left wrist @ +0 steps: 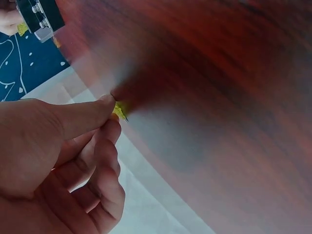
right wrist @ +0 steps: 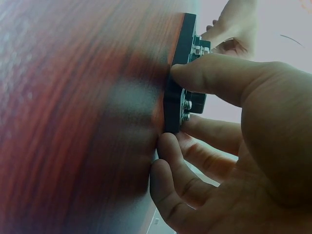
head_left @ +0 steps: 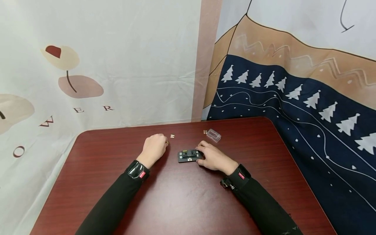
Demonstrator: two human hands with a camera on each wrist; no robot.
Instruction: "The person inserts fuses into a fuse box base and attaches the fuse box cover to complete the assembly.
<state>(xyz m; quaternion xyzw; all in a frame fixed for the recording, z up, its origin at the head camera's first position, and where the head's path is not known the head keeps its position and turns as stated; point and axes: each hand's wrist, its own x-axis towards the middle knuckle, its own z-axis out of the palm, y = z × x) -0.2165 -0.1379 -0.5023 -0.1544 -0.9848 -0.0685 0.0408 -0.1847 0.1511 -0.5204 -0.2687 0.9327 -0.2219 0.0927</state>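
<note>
Between thumb and index finger, my left hand (head_left: pixel 154 146) pinches a small yellow piece (left wrist: pixel 120 111) with a thin dark tip; most of it is hidden by the fingers. To its right, a black terminal block (head_left: pixel 188 156) with metal screws lies on the table. My right hand (head_left: pixel 213 156) grips the block's right end, its thumb (right wrist: pixel 204 75) on the near side and other fingers around the end and far side. A yellow part shows on top of the block. The left hand is apart from the block.
On the brown table (head_left: pixel 176 199), a small brassy piece (head_left: pixel 172 136) lies just right of the left hand. Farther back on the right, a clear plastic case (head_left: pixel 213 135) sits beside another small brassy piece (head_left: pixel 205 132). Printed cloths hang behind the table.
</note>
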